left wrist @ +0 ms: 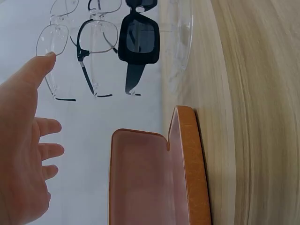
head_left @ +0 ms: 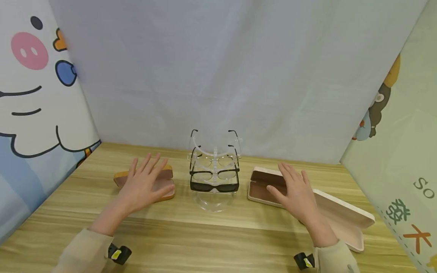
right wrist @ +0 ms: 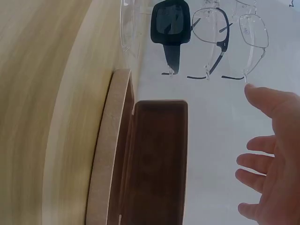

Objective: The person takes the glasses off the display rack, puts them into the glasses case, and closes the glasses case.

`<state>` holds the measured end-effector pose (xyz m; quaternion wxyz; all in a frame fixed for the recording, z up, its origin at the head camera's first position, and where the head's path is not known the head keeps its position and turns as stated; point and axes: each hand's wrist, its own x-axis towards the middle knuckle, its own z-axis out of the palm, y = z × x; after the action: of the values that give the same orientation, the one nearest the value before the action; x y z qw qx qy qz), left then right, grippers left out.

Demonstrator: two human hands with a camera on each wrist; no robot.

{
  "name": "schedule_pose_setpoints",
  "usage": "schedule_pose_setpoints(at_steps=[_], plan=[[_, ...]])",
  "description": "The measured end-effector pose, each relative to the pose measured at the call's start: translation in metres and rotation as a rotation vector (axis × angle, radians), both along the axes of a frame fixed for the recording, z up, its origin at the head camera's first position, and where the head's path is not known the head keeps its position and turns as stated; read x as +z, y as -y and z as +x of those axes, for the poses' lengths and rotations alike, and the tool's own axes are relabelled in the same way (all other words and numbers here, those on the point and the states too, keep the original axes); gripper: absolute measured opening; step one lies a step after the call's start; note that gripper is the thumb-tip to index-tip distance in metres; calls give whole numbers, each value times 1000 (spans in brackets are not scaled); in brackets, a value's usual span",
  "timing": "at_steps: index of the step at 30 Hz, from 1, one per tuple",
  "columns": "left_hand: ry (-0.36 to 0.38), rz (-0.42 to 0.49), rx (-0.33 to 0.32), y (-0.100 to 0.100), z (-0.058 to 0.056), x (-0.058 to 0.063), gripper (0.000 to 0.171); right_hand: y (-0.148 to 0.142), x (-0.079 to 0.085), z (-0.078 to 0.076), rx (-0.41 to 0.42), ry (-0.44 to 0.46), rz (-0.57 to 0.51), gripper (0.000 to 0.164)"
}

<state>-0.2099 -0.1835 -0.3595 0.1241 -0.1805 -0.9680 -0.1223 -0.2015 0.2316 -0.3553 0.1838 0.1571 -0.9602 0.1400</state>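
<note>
My left hand (head_left: 141, 187), fingers spread, hovers over an open orange glasses case (head_left: 167, 173) with a pink lining; the left wrist view shows the case (left wrist: 193, 164) apart from the fingers. My right hand (head_left: 299, 195), also spread and holding nothing, is above an open beige glasses case (head_left: 262, 192) with a brown lining. Between the hands stands a clear display stand (head_left: 212, 207). It bears dark sunglasses (head_left: 214, 187) lowest, black-framed glasses (head_left: 227, 171) above them, and thin metal-framed glasses (head_left: 225, 161) higher up. Clear frames or stand parts at the top are hard to tell apart.
Another open case, cream with a pale lining (head_left: 341, 218), lies to the right, partly behind my right forearm. The wooden table (head_left: 205, 246) meets a grey-white cloth (head_left: 218, 76) at the back. Printed cartoon panels (head_left: 30, 94) flank both sides.
</note>
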Motion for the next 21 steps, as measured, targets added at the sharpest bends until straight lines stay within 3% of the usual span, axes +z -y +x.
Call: schedule_pose_setpoints(at_steps=[10, 21], plan=[[-70, 62, -2, -7, -1, 0, 78, 12, 4, -7, 30, -58, -88, 66], [-135, 168, -34, -14, -2, 1, 72, 33, 6, -15, 66, -30, -216, 62]])
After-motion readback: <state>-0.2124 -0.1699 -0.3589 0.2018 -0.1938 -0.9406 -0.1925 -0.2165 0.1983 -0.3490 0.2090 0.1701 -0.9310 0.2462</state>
